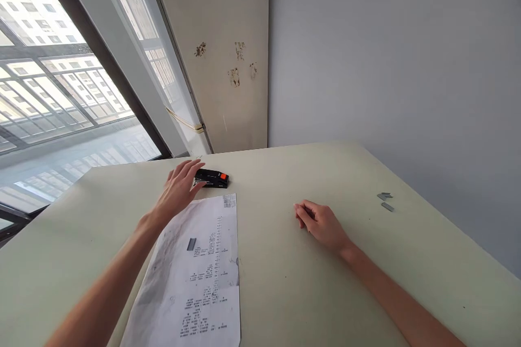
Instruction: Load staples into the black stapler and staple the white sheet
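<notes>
My left hand (181, 184) is at the near left end of a black stapler (211, 178) with an orange button. Its fingers are stretched out, with the thumb apart from them, and part of the stapler is hidden behind it. Below that hand lies a printed sheet of paper (207, 271), and a small strip of staples (191, 244) rests on the sheet. Over to the right, my right hand (319, 222) rests on the table with its fingers curled in; whether anything is inside them is hidden.
Several grey staple strips (387, 207) lie near the right edge of the pale table (277, 303). A grey wall stands behind on the right. At the back are a worn white cabinet-like panel (220, 108) and a glass window on the left.
</notes>
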{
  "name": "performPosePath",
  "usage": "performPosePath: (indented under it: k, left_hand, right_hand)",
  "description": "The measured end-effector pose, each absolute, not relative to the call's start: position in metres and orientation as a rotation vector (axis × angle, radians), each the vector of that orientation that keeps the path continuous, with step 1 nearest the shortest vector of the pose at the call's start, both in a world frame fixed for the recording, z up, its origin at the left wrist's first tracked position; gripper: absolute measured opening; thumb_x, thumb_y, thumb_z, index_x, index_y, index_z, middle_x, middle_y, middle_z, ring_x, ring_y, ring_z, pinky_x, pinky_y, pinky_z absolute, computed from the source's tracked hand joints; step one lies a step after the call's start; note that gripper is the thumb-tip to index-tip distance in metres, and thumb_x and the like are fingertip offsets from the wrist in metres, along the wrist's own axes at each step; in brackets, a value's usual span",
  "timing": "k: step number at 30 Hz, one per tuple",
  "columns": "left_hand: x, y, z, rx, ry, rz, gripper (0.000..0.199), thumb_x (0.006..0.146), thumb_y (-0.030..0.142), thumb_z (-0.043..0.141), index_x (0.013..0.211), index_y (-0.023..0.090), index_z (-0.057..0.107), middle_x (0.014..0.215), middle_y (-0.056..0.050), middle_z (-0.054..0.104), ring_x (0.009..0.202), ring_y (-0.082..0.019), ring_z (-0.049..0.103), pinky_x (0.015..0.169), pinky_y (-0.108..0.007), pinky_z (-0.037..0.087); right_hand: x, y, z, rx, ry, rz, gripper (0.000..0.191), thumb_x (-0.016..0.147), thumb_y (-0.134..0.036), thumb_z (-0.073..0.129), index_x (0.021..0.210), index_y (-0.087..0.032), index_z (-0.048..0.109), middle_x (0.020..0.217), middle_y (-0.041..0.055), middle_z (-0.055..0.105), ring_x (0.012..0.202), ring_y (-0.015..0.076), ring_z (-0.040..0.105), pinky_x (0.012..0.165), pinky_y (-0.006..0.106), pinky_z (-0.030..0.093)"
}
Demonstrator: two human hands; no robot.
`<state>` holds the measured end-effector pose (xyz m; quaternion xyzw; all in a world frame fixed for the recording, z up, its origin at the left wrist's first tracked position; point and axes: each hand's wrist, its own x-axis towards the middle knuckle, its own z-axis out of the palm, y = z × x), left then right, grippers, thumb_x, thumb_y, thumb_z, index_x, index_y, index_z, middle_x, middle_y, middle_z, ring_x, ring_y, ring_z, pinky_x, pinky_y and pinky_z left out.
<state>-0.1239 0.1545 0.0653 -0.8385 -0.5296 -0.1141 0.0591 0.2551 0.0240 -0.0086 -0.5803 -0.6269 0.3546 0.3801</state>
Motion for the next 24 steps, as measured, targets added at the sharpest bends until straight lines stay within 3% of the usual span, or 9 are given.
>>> performPosePath:
  k: [2,4,7,15,20,24]
  left_hand:
    - [-0.112,0.175,0.076,-2.609,-1.590,-0.160,0.047,0.096,0.049,0.051,0.134,0.023,0.060,0.144,-0.014,0.065,0.145,-0.036,0.045,0.117,-0.053,0.036]
    - [-0.104,0.192,0.086,-2.660,-1.592,-0.005,0.038,0.090,0.053,0.058,0.113,0.024,0.069,0.115,-0.012,0.077,0.121,-0.036,0.065,0.106,-0.049,0.045]
    - [-0.095,0.203,0.098,-2.692,-1.594,0.136,0.034,0.086,0.057,0.060,0.092,0.025,0.069,0.089,-0.008,0.078,0.087,-0.031,0.072,0.088,-0.041,0.050]
    - [-0.036,0.157,0.118,-2.752,-1.508,0.021,0.041,0.101,0.056,0.042,0.115,0.025,0.064,0.104,-0.009,0.075,0.086,-0.030,0.071,0.077,-0.038,0.047]
    - [0.021,0.099,0.118,-2.923,-1.283,0.074,0.026,0.102,0.046,0.052,0.104,0.023,0.064,0.100,-0.008,0.074,0.083,-0.027,0.072,0.071,-0.036,0.047]
    - [0.054,0.057,0.096,-3.015,-1.101,0.083,0.017,0.101,0.038,0.059,0.100,0.021,0.062,0.095,-0.009,0.073,0.080,-0.027,0.073,0.065,-0.035,0.048]
  right_hand:
    - [0.255,0.025,-0.010,-1.472,-1.597,0.903,0.050,0.103,-0.061,0.045,0.070,-0.025,0.053,0.062,-0.0010,0.063,0.051,0.0149,0.048,0.055,0.029,0.041]
    - [0.256,0.026,-0.010,-1.464,-1.590,0.907,0.050,0.102,-0.061,0.045,0.069,-0.024,0.053,0.062,-0.0013,0.062,0.051,0.0144,0.048,0.055,0.028,0.040]
    - [0.255,0.026,-0.007,-1.451,-1.572,0.922,0.050,0.102,-0.060,0.046,0.068,-0.024,0.052,0.061,-0.0019,0.061,0.050,0.0136,0.046,0.053,0.028,0.039]
    - [0.258,0.031,-0.009,-1.381,-1.445,0.995,0.051,0.100,-0.066,0.047,0.073,-0.025,0.056,0.064,-0.0002,0.063,0.056,0.0163,0.057,0.056,0.029,0.048]
    - [0.263,0.035,-0.015,-1.370,-1.319,0.947,0.051,0.100,-0.070,0.045,0.082,-0.024,0.059,0.077,0.0040,0.067,0.067,0.0184,0.060,0.055,0.029,0.048]
    - [0.270,0.034,-0.015,-1.372,-1.268,0.895,0.051,0.102,-0.069,0.043,0.089,-0.023,0.063,0.090,0.0074,0.070,0.076,0.0200,0.063,0.064,0.031,0.053]
